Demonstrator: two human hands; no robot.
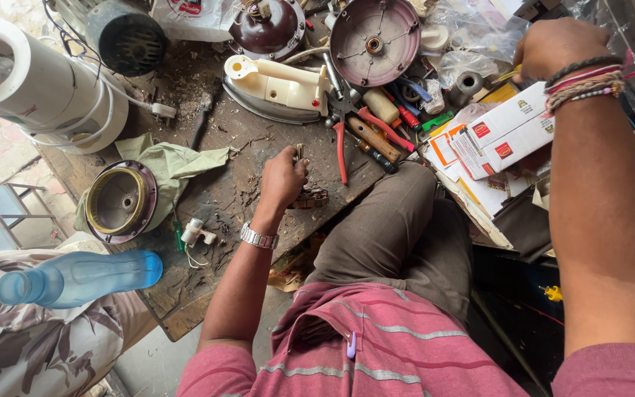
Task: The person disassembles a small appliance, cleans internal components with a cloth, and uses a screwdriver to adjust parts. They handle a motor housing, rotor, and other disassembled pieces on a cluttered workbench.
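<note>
My left hand (282,179), a metal watch on its wrist, is closed on a small metal part (299,152) that pokes out above the fingers, resting on the dirty wooden workbench (214,195). A round wound motor piece (310,197) lies just right of that hand. My right hand (555,45), with thread and bead bracelets at the wrist, reaches far up right among plastic bags and boxes, fingers curled around something yellow (507,75) that is mostly hidden.
A cream clothes iron (277,88), red-handled pliers (341,140), screwdrivers (372,138), a maroon round cover (374,40), a round metal housing (119,201) on green cloth, white cardboard boxes (505,126), a white cylindrical appliance (45,84) and a blue plastic bottle (79,278) crowd the bench.
</note>
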